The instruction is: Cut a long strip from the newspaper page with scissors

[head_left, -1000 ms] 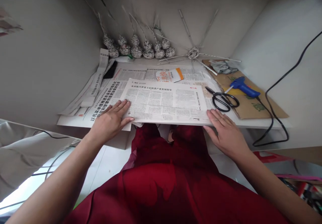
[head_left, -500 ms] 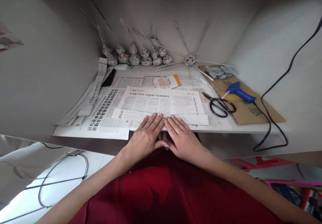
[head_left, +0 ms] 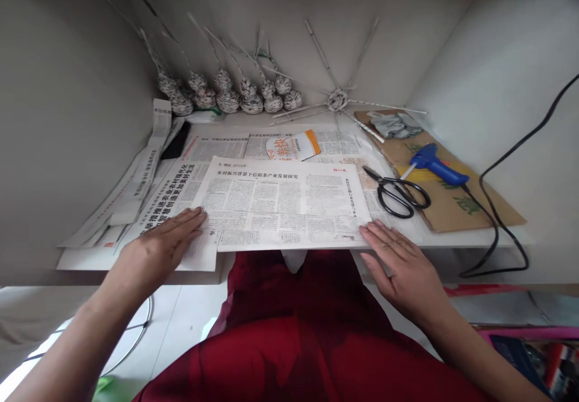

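Observation:
A newspaper sheet (head_left: 278, 200) lies flat near the table's front edge, on top of other newspaper. My left hand (head_left: 158, 246) rests by its left edge, fingers stretched out and lying close together. At the opposite side, my right hand (head_left: 400, 263) is open, with its fingertips at the sheet's lower right corner and the thumb apart. Black-handled scissors (head_left: 398, 194) lie just beyond the right hand. Neither hand grips anything.
Several woven paper gourds (head_left: 228, 97) line the back wall beside a star-shaped weaving (head_left: 337, 99). A blue glue gun (head_left: 436, 164) with a black cord (head_left: 520, 149) lies on cardboard (head_left: 488, 206). Newspaper strips (head_left: 145, 167) are stacked at left.
My hands have moved apart from the middle of the sheet's front edge to its two sides. The folded strip along that edge now lies unfolded flat.

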{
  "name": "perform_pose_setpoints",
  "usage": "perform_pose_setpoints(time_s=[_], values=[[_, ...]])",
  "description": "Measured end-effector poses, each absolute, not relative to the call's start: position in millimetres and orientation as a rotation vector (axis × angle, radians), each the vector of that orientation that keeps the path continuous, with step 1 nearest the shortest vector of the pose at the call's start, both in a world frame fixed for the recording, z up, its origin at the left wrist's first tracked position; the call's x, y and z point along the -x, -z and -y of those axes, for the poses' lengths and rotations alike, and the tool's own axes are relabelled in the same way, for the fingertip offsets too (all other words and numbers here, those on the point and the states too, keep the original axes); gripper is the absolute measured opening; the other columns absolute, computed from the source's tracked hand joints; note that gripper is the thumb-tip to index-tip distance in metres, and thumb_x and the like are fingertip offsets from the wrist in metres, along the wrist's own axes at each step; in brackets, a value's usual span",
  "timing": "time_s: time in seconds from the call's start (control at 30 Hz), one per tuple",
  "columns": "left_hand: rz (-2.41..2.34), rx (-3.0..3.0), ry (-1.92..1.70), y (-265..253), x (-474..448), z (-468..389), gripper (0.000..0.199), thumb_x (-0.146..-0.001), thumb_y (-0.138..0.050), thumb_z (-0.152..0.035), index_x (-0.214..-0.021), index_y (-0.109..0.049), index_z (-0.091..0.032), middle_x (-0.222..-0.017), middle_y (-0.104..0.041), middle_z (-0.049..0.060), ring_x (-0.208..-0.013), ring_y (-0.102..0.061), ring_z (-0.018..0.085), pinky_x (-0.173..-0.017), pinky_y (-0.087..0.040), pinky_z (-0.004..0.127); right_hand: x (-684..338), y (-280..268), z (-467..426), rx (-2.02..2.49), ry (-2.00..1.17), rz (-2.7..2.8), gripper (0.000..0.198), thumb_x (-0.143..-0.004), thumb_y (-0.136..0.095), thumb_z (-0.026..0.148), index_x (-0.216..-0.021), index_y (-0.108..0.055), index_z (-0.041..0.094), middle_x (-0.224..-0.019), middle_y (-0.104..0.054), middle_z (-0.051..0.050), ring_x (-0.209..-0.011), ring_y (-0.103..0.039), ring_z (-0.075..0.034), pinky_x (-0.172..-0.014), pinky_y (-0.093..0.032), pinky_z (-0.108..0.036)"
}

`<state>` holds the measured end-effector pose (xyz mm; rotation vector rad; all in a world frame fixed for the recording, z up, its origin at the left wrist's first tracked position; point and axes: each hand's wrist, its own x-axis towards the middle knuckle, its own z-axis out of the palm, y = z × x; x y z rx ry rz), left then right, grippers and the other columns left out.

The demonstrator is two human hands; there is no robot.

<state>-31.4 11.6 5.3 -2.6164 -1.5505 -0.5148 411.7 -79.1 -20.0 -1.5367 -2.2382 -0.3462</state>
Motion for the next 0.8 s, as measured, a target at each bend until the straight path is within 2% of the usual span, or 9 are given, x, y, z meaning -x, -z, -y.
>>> perform_pose_setpoints(time_s=[0.13,0.27,0.4,0.5,0.6,0.63,0.7,0.77,0.8], values=[[1.467,2.636,0.415,-7.4,41.6,-16.0,0.048,-0.097,-0.035,-0.026,-0.143,-0.046,-0.036,-0.146,-0.050,-0.007,-0.120,-0.062,0.024,-0.099,-0.055,0.045,-412.2,14.0,77.0,1.500,0.393,2.237,0.040,-0.091,-0.060,0.022,-0.130,-0.059,0.010,-0.130,-0.065,-0.014,-0.125,-0.057,-0.027,-0.108,-0.044,-0.043],[1.339,2.712,0.359,-10.9,44.5,-16.7,0.053,-0.096,-0.032,-0.024,-0.147,-0.039,-0.037,-0.152,-0.042,-0.007,-0.122,-0.061,0.025,-0.095,-0.058,0.046,-412.4,4.2,70.5,1.484,0.390,2.223,0.035,-0.091,-0.059,0.016,-0.126,-0.062,0.013,-0.122,-0.070,-0.010,-0.118,-0.063,-0.023,-0.104,-0.048,-0.037],[1.542,2.591,0.458,-8.3,45.1,-24.1,0.049,-0.097,-0.030,-0.029,-0.142,-0.046,-0.041,-0.145,-0.050,-0.011,-0.118,-0.062,0.026,-0.092,-0.058,0.052,-410.8,-2.4,64.3,1.480,0.309,2.263,0.037,-0.093,-0.054,0.013,-0.129,-0.061,0.017,-0.125,-0.069,-0.007,-0.117,-0.063,-0.022,-0.104,-0.049,-0.037],[1.781,2.368,0.520,-8.3,41.2,-38.6,0.046,-0.094,-0.039,-0.032,-0.137,-0.052,-0.041,-0.140,-0.055,-0.012,-0.120,-0.061,0.030,-0.096,-0.054,0.056,-400.2,-2.9,59.4,1.418,0.225,2.310,0.037,-0.093,-0.053,0.009,-0.129,-0.062,0.015,-0.125,-0.069,-0.008,-0.116,-0.062,-0.021,-0.104,-0.049,-0.038],[1.882,2.218,0.548,-17.1,26.3,-45.9,0.051,-0.094,-0.036,-0.030,-0.142,-0.048,-0.035,-0.149,-0.047,-0.008,-0.134,-0.046,0.037,-0.108,-0.041,0.063,-384.5,-1.0,55.0,1.350,0.196,2.298,0.035,-0.091,-0.055,0.007,-0.124,-0.064,0.012,-0.122,-0.070,-0.008,-0.114,-0.062,-0.021,-0.103,-0.050,-0.038],[1.923,2.182,0.562,-21.1,18.1,-43.8,0.052,-0.094,-0.035,-0.029,-0.145,-0.045,-0.032,-0.152,-0.044,-0.005,-0.134,-0.046,0.039,-0.106,-0.041,0.065,-380.0,-0.4,54.1,1.322,0.190,2.290,0.034,-0.090,-0.056,0.007,-0.123,-0.065,0.012,-0.121,-0.071,-0.008,-0.113,-0.062,-0.021,-0.103,-0.050,-0.038],[2.027,2.163,0.701,-27.6,-2.2,-32.4,0.047,-0.095,-0.040,-0.031,-0.141,-0.051,-0.030,-0.147,-0.050,-0.001,-0.124,-0.057,0.035,-0.100,-0.050,0.058,-373.9,0.8,53.1,1.261,0.179,2.278,0.032,-0.089,-0.059,0.006,-0.119,-0.067,0.012,-0.117,-0.072,-0.007,-0.112,-0.062,-0.020,-0.103,-0.050,-0.037],[2.167,2.342,1.041,-29.5,-24.0,-15.4,0.041,-0.091,-0.053,-0.038,-0.128,-0.062,-0.024,-0.129,-0.066,0.004,-0.110,-0.067,0.029,-0.094,-0.056,0.049,-371.9,2.0,52.9,1.212,0.168,2.261,0.030,-0.088,-0.061,0.005,-0.116,-0.068,0.012,-0.114,-0.073,-0.006,-0.111,-0.063,-0.019,-0.102,-0.051,-0.036],[2.276,2.527,1.188,-28.7,-34.0,-6.7,0.042,-0.089,-0.057,-0.041,-0.126,-0.063,-0.022,-0.122,-0.070,0.006,-0.107,-0.069,0.028,-0.093,-0.058,0.047,-372.1,2.7,52.7,1.200,0.161,2.248,0.029,-0.087,-0.061,0.005,-0.115,-0.068,0.013,-0.113,-0.074,-0.006,-0.110,-0.063,-0.019,-0.101,-0.051,-0.036]])
